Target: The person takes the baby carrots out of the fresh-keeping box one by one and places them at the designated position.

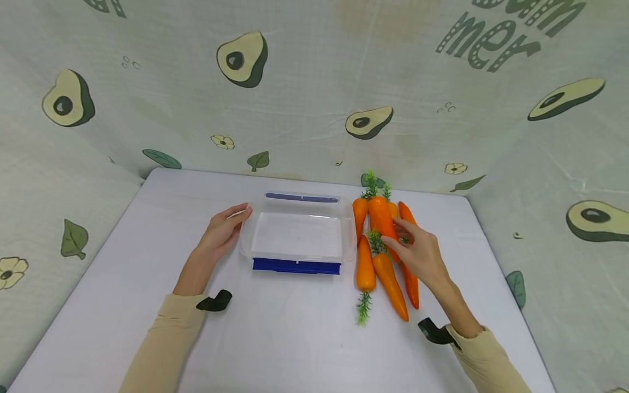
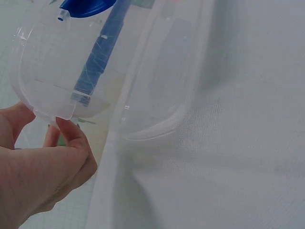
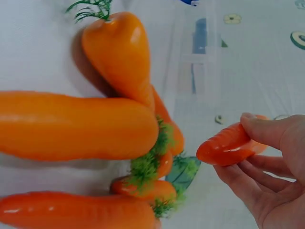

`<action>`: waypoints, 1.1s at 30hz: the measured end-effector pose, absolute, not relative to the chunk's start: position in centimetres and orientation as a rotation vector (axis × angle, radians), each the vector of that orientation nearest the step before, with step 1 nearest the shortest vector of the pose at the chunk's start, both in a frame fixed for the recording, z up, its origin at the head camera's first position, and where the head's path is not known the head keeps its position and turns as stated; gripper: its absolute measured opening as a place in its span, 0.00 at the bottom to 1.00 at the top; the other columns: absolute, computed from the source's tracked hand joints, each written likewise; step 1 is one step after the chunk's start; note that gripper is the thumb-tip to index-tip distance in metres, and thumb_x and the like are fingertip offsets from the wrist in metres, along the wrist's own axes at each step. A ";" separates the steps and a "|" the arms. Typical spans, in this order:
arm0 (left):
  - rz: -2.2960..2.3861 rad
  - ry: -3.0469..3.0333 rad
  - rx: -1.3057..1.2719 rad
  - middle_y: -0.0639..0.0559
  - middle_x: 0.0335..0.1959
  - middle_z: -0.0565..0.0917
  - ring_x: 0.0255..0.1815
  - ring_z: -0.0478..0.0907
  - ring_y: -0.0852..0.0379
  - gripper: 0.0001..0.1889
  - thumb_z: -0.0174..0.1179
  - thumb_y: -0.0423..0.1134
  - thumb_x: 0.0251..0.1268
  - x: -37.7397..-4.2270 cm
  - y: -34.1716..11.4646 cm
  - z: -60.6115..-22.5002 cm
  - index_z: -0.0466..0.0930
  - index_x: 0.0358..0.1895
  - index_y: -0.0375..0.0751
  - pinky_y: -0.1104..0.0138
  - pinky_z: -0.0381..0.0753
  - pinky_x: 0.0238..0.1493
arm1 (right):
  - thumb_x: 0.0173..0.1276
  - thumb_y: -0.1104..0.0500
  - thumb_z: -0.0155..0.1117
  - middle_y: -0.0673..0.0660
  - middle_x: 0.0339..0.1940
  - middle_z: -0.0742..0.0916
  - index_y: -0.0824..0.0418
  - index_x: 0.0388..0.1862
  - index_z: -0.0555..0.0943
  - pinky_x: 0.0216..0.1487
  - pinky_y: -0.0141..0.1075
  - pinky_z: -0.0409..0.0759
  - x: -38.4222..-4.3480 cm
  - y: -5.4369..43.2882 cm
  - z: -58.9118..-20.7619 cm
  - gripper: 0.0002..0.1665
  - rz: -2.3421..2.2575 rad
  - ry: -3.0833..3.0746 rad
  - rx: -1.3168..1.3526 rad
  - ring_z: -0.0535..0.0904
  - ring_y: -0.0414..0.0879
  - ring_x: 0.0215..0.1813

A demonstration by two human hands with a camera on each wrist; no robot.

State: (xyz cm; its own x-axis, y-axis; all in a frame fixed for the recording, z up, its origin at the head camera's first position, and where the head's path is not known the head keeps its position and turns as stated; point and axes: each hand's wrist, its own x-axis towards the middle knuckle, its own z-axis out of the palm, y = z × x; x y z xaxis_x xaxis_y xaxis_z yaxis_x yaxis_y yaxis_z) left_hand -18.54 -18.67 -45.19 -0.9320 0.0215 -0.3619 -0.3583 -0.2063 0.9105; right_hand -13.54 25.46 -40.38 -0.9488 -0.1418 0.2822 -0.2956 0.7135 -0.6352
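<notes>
My left hand (image 1: 223, 232) pinches the left rim of a clear plastic food container (image 1: 297, 237) with blue clip flaps along its front and back edges. In the left wrist view, thumb and fingertips grip the container's rim (image 2: 59, 117). My right hand (image 1: 420, 251) holds an orange carrot (image 1: 380, 215) between thumb and fingers, over the other carrots to the right of the container. From the right wrist, the held carrot (image 3: 226, 148) shows its blunt tip raised above the pile. The container's inside holds nothing.
Several more carrots with green tops lie beside the container, among them a front one (image 1: 390, 281), one pointing its leaves forward (image 1: 365, 267) and a redder one (image 1: 411, 286) at the right. A white-covered table (image 1: 295, 333) meets an avocado-print cloth (image 1: 304, 109) behind.
</notes>
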 end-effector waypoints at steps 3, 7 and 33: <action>2.223 1.805 -0.400 0.55 0.68 0.70 0.61 0.66 0.66 0.34 0.64 0.45 0.75 -18.5 -18.7 -45.2 0.64 0.78 0.38 0.66 0.61 0.75 | 0.65 0.63 0.77 0.69 0.51 0.88 0.73 0.64 0.79 0.46 0.43 0.87 -13.2 26.1 -40.9 0.31 1.050 -2.700 0.324 0.87 0.62 0.49; 2.216 1.807 -0.400 0.56 0.67 0.71 0.61 0.66 0.66 0.34 0.64 0.45 0.75 -18.5 -18.8 -45.1 0.64 0.78 0.38 0.65 0.60 0.75 | 0.64 0.64 0.77 0.69 0.49 0.88 0.73 0.63 0.79 0.43 0.23 0.83 -12.8 27.0 -41.5 0.30 1.049 -2.677 0.290 0.86 0.62 0.49; 2.267 1.763 -0.389 0.58 0.58 0.74 0.52 0.69 0.69 0.33 0.63 0.40 0.76 -18.4 -18.5 -45.0 0.63 0.78 0.35 0.74 0.69 0.62 | 0.71 0.54 0.72 0.69 0.53 0.87 0.71 0.67 0.77 0.37 0.09 0.68 -9.0 33.1 -44.6 0.32 0.933 -2.688 -0.148 0.84 0.64 0.52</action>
State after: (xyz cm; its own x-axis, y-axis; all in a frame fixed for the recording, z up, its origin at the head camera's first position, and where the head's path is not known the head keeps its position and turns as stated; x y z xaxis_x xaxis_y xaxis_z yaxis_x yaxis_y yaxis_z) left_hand -18.39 -18.52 -44.98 -0.9351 0.0277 -0.3532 -0.3492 -0.2413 0.9055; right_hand -9.03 33.13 -44.62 -0.9522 0.1905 0.2388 0.0016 0.7848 -0.6197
